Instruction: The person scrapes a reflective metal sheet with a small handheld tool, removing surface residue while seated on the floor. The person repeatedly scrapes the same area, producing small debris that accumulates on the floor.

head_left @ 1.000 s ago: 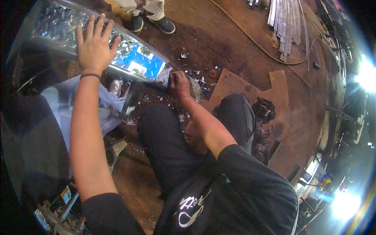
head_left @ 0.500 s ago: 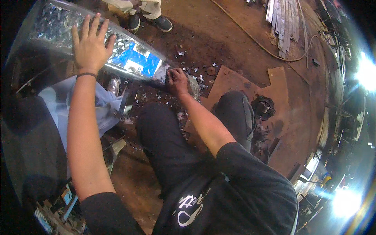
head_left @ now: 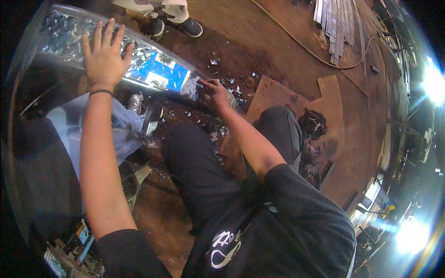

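A long, shiny, silvery box-like piece (head_left: 67, 34) slants across the upper left, its crinkled surface throwing bright reflections. Toward its right end sits a blue and white printed patch (head_left: 175, 78). My left hand (head_left: 105, 65) lies flat on top of the piece, fingers spread, holding nothing. At the right end my right hand (head_left: 217, 96) has its fingers curled and pressed together beside a small greyish flap (head_left: 190, 87). Whatever lies between those fingertips, if anything, is too small to make out.
Silvery scraps (head_left: 238, 92) litter the brown floor by the right end. Beyond it are another person's shoes (head_left: 191, 28). A flat brown sheet (head_left: 273, 95) lies to the right, with a hose (head_left: 296, 44) and metal strips (head_left: 336, 28) farther off. Light-blue cloth (head_left: 92, 118) hangs at left.
My right hand has shifted slightly to the right and its index finger now reaches out straighter. My left hand stays flat on the silvery piece, moved slightly left with it.
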Motion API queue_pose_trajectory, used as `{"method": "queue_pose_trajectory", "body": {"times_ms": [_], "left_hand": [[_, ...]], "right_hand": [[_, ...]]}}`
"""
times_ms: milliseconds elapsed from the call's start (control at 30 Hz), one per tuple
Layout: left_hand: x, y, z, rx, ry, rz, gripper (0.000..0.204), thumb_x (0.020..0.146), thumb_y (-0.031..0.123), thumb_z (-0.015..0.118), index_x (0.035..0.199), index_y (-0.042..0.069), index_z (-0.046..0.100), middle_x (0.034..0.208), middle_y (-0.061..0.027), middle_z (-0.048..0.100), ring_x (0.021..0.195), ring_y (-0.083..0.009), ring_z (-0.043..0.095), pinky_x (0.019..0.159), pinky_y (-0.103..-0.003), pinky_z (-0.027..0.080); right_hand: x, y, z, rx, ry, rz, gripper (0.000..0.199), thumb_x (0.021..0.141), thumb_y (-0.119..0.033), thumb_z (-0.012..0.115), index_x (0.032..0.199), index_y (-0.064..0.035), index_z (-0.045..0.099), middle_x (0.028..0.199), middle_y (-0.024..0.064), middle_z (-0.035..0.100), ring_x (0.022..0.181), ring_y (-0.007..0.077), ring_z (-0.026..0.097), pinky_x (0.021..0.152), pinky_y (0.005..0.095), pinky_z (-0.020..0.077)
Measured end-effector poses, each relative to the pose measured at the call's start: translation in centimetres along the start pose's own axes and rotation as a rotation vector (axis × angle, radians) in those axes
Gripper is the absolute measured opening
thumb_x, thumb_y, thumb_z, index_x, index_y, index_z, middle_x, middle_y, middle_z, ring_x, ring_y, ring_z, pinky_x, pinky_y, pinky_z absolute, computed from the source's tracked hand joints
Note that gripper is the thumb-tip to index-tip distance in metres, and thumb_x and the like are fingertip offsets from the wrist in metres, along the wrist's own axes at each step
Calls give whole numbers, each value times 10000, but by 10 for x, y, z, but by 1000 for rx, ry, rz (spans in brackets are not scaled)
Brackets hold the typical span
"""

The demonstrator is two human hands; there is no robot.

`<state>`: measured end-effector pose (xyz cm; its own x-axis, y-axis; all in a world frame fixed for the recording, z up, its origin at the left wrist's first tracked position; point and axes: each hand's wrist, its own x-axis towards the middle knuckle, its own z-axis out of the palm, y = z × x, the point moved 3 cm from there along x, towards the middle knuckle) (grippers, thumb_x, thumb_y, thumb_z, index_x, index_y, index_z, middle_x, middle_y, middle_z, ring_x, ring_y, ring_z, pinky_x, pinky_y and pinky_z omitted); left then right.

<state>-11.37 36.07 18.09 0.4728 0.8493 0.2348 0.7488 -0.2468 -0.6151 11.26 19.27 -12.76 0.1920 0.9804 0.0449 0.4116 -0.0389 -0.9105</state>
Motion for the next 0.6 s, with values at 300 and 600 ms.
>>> {"method": "queue_pose_trajectory", "body": {"times_ms": [300, 600], "left_hand": [[3, 0, 2, -22, 88, 19, 518, 979, 506, 540, 1423, 246, 604, 1575, -1, 469, 1489, -245, 362, 1222, -581, 200], [-2, -3, 5, 1, 58, 12, 531, 981, 510, 531, 1443, 255, 587, 1583, -4, 464, 1496, -244, 353, 1230, -578, 188]], "right_hand": [[2, -1, 11, -38, 126, 23, 294, 825, -214, 782, 1113, -152, 786, 1132, 126, 701, 1078, 347, 656, 913, 429, 544], [0, -31, 20, -168, 83, 187, 259, 853, -220, 748, 1073, -82, 756, 1048, 186, 715, 1024, 395, 673, 886, 455, 543]]}}
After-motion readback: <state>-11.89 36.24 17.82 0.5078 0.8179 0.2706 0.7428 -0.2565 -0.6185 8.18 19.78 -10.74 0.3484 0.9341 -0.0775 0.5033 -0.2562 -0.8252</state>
